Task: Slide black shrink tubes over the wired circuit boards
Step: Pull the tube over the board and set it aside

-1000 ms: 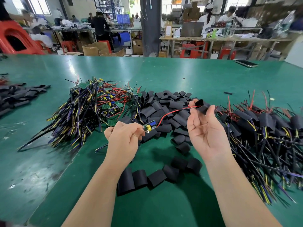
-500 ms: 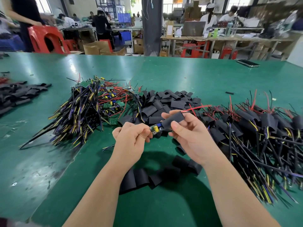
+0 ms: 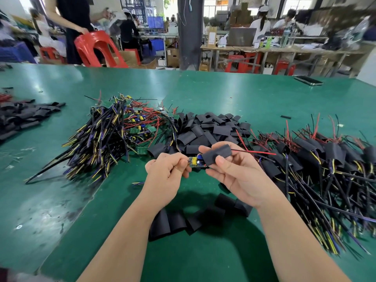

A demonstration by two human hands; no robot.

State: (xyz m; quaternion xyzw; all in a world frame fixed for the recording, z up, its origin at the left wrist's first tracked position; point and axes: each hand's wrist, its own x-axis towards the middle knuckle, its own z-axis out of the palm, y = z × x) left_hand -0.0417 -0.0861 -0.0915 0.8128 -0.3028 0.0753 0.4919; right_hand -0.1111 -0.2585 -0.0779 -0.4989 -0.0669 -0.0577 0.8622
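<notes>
My left hand (image 3: 165,171) pinches one end of a small circuit board (image 3: 195,161) with yellow and blue parts. My right hand (image 3: 237,174) pinches a black shrink tube (image 3: 217,154) that covers the board's far end. The board's red and black wires (image 3: 256,152) stick out of the tube to the right. Both hands hover above the green table (image 3: 203,92). A heap of bare wired boards (image 3: 114,133) lies to the left. Loose black tubes (image 3: 205,131) are piled behind my hands. Sleeved boards (image 3: 325,163) lie at the right.
A short row of flat black tubes (image 3: 183,220) lies just below my hands. More black tubes (image 3: 22,117) sit at the left edge. A phone (image 3: 308,80) lies at the far right of the table. A person moves a red stool (image 3: 97,49) beyond the table.
My right hand came in from holding the wires apart and slid the black tube along them onto the board's end. My left hand stayed on the board.
</notes>
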